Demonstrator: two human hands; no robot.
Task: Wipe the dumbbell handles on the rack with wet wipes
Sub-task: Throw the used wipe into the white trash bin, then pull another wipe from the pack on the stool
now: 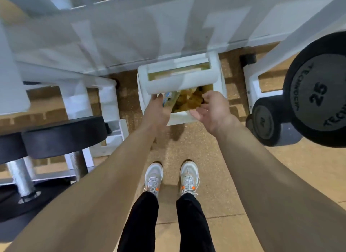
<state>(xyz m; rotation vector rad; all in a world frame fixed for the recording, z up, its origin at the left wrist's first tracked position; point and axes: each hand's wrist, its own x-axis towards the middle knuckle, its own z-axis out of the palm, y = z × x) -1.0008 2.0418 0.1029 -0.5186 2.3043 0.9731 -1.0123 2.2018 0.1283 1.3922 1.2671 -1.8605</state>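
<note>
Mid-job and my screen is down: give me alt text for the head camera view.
Seen from above, both hands reach over a white swing-lid bin on the gym floor: the left hand holds a blue-trimmed item at the lid's edge, the right hand hangs open over crumpled waste inside. A black dumbbell marked 25 sits at the right.

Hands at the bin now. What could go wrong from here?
1. The left hand holds a blue-edged packet right at the bin opening; if the grip loosens, it may drop in with the waste.
2. The 25 dumbbell juts out beside the right arm; a careless move up may bump it.
</note>
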